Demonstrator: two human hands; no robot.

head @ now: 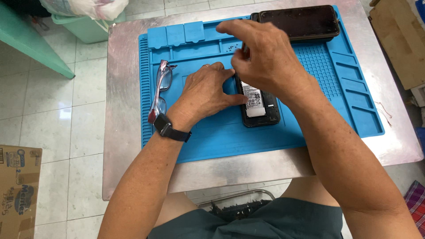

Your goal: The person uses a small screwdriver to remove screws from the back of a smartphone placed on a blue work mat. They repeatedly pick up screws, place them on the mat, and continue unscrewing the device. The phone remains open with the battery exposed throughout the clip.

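An opened phone (260,106), back cover off and battery (253,101) showing, lies on a blue work mat (221,137) near the middle of the metal table (124,110), a little toward the right. The left hand (206,93) rests flat on the mat with its fingers spread and its thumb pressed against the phone's left edge, pinning the body without gripping it. The right hand (265,57) hovers over the phone's top end, fingers curled closed around a thin tool (244,48) whose tip is hidden behind the knuckles, so I cannot tell just where it meets the phone. To do this well, I judge that the left thumb should keep the phone from sliding while the tool works with light pressure, staying off the battery. The phone's upper part lies directly under the right fingers; its lower end is uncovered, toward the table's near edge. A pair of glasses (160,88) lies by the mat's left edge, and a second dark phone (299,22) lies at the mat's far right corner.
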